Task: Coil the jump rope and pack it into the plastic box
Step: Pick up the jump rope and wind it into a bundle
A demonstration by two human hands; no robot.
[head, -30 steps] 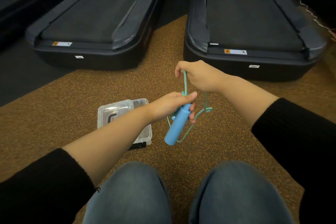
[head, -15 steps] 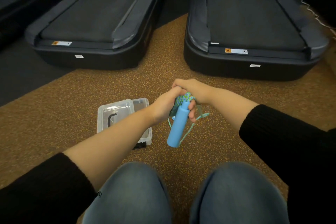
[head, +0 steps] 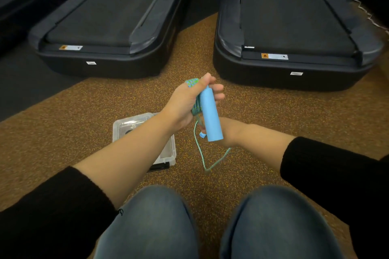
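Observation:
My left hand (head: 189,101) is raised above the floor and grips the light blue handle (head: 210,118) of the jump rope together with several wound turns of teal rope (head: 192,83). The handle points down and toward me. Below and behind it is my right hand (head: 228,132), its fingers mostly hidden by the handle; it holds the loose rope. A slack loop of rope (head: 205,166) hangs between the two hands down to the floor. The clear plastic box (head: 168,153) sits on the floor to the left, partly covered by my left forearm.
Two black treadmills stand ahead, one at the left (head: 105,27) and one at the right (head: 294,27), with a strip of speckled brown floor (head: 195,48) between them. My knees in jeans (head: 151,223) fill the lower edge. A dark mat (head: 21,86) lies far left.
My left hand lifted the handle and coil up and away from me. My right hand dropped from beside the coil to below the handle, drawing out a loop of rope.

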